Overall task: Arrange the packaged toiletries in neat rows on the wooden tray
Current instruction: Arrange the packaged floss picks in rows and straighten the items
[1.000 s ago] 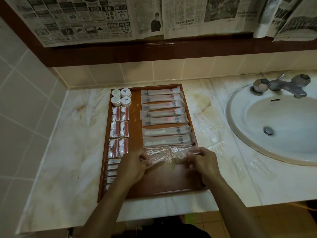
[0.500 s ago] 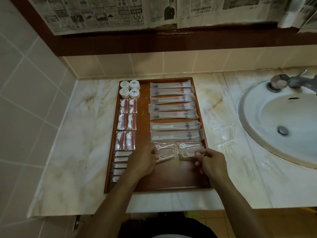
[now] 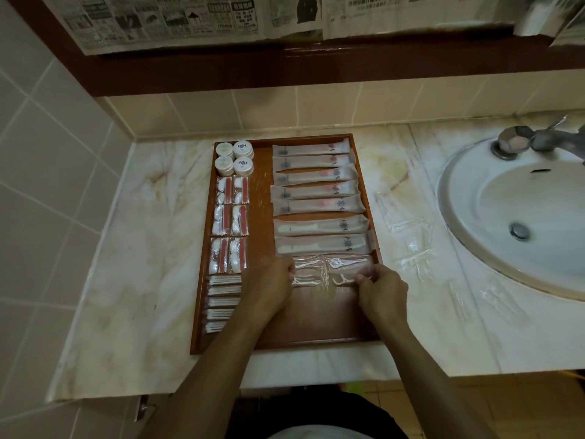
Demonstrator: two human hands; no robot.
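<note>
Head view, the only one I have: the wooden tray [image 3: 202,299] lies on the marble counter [image 3: 133,248], left of the white sink [image 3: 522,217]. On the tray's left side I see four small round jars [image 3: 234,157] at the far end, then six red-and-white sachets [image 3: 230,223] in pairs, then a stack of thin white packets [image 3: 223,302]. Its right side holds seven long frosted packets [image 3: 318,198] lying crosswise in a column. Just below them lie clear floss-pick packets [image 3: 329,270] (two rows, as far as I can tell through the glare). My left hand [image 3: 272,285] has its fingers curled on the left end of the nearer row, and my right hand [image 3: 381,288] pinches the right end of the same row; both grip the clear wrapping. More clear packets [image 3: 408,242] lie loose on the counter between tray and sink, apart from the tray. Newspaper sheets [image 3: 190,20] hang along the wall above the tiles.
</note>
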